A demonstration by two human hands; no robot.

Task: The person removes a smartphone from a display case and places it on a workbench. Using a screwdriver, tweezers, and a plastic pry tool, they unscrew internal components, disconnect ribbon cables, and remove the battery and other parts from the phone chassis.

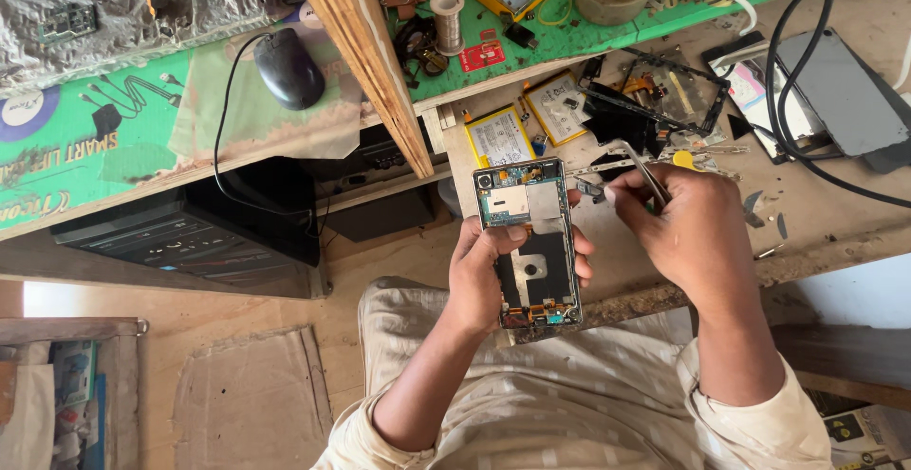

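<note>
My left hand [479, 276] grips an opened phone [528, 242] with its back cover off, so the circuit board and metal shields show. The thumb lies across the phone's middle. My right hand [688, 228] holds thin metal tweezers [643, 168], which point up and to the left, just right of the phone's top edge. Both hands are above my lap at the front edge of a worn wooden bench [816, 219].
On the bench lie two flat batteries [498, 135], a dismantled phone frame [669, 91], a grey slab [845, 95] and black cables [797, 138]. A green-covered shelf carries a black mouse [288, 67], a solder spool [447, 20] and small parts. A wooden post [365, 57] slants beside it.
</note>
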